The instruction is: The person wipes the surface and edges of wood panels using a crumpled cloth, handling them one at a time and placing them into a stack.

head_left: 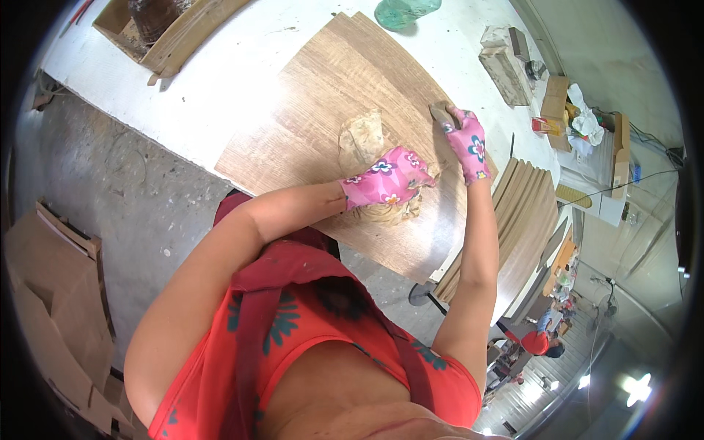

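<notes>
A wood-grain panel (323, 95) with one curved edge lies on the white worktable in front of me. My left hand (389, 178), in a pink floral glove, is closed on a stained, cream-coloured rag (361, 139) bunched against the panel. Parts of the rag stick out above and below the fist. Near the panel's right edge, my right hand (468, 147), gloved the same way, grips a small flat grey-brown tool (441, 115) that looks like a scraper. Its tip is against or just over the panel surface; I cannot tell which.
To the right stands a stack of similar panels (524, 198). A greenish clear container (403, 12) sits beyond the panel, with dusty blocks (506, 70) to its right. At the far left is an open cardboard tray (165, 55) holding a brown object. Flattened cardboard (55, 308) leans at lower left.
</notes>
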Demonstrator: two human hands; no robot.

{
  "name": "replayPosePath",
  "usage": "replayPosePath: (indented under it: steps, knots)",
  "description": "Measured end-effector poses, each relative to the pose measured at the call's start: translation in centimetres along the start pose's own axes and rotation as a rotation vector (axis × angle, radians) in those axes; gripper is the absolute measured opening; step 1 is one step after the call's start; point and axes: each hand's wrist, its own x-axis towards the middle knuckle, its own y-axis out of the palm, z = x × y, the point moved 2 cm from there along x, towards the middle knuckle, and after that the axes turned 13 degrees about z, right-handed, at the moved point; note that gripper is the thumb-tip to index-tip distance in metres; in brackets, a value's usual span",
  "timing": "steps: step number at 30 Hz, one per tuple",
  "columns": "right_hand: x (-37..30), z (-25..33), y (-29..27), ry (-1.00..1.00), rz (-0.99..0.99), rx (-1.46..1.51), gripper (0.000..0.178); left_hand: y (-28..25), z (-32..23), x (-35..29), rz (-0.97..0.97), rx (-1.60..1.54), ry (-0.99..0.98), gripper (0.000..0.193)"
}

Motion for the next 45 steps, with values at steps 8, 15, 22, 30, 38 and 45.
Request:
replayPosePath:
  steps: [8, 15, 22, 30, 38, 45]
  knots:
    - [9.4, 17.6, -0.5, -0.345, -0.021, 0.214, 0.046, 3.0, 0.3, 2.1, 0.011, -0.351, 0.296, 0.034]
    - [13.7, 19.9, -0.2, -0.41, -0.113, 0.034, 0.03, 4.3, 3.2, 1.7, 0.353, -0.554, 0.104, 0.037]
    - [2.3, 3.0, 0.0, -0.213, 0.119, 0.123, 0.039, -0.8, 0.1, 5.7, 0.628, -0.414, 0.144, 0.04]
    - [-15.5, -14.7, -3.1, 0.588, 0.101, 0.147, 0.027, -0.9, -1.0, 5.8, 0.592, -0.253, 0.153, 0.045]
    - [-8.8, -4.0, 0.1, 0.248, -0.204, 0.081, 0.033, -1.3, -1.5, 6.5, 0.553, -0.241, 0.188, 0.04]
    - [-2.0, 4.2, -1.1, 0.133, 0.145, 0.276, 0.035, -0.7, 0.0, 4.6, 0.538, -0.38, -0.014, 0.037]
